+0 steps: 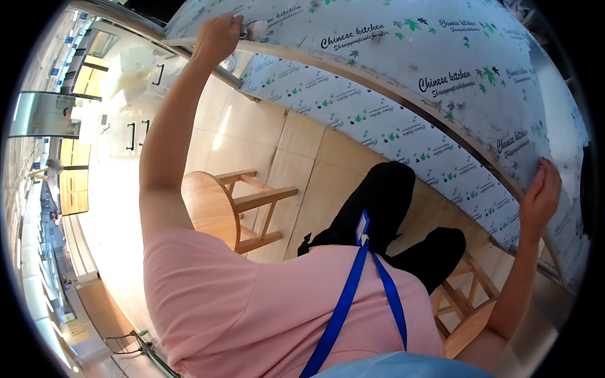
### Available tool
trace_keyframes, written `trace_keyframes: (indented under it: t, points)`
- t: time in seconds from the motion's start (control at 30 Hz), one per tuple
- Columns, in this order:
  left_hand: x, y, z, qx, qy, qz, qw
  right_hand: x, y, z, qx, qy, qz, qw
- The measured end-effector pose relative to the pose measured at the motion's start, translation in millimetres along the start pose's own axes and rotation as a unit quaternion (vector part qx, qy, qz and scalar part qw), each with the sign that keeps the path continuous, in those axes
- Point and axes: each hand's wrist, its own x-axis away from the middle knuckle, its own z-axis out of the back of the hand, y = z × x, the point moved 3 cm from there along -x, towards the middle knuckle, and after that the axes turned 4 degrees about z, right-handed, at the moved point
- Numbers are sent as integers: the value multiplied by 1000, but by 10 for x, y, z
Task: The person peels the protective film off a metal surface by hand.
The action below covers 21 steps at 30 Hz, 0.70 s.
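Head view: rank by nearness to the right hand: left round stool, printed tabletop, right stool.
From the right hand:
1. Printed tabletop: in front; the hand is at its edge.
2. Right stool: below, beside the right forearm.
3. Left round stool: across on the left side.

The person wears a pink top (pixel 302 302) with short sleeves (pixel 192 271) and black trousers (pixel 375 205). A flat blue lanyard (pixel 340 309) crosses the chest in two bands, meeting at a blue-edged badge (pixel 362 224). The left hand (pixel 218 39) and right hand (pixel 541 194) are gloveless, the forearms uncovered.
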Motion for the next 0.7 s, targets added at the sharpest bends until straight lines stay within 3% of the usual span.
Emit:
trace_keyframes:
  t: [0.07,0.17,0.2,0.3,0.33,0.43,0.57,0.6,0.7]
  points:
    - [95,29,34,13,0,67,998,-1,-10,-1,-5,1,1,1000]
    - [132,-1,-21,136,17,154,979,-13,-34,14,1,1,4,1000]
    - [132,21,-4,142,29,158,977,-15,-41,18,3,0,7,1000]
    - [21,162,100,73,-69,117,988,-14,-51,16,5,8,10,1000]
    - [-30,212,95,-35,-108,96,989,-13,-51,11,5,9,12,1000]
    - [-121,44,70,67,-207,62,974,-19,-31,11,4,13,14,1000]
    - [-18,-130,-6,101,-91,49,989,-28,-42,1,5,12,8,1000]
    - [80,-190,62,172,-99,134,971,-24,-34,0,8,10,5,1000]
    - [211,-780,463,287,-3,235,929,-38,-45,2,23,8,16,1000]
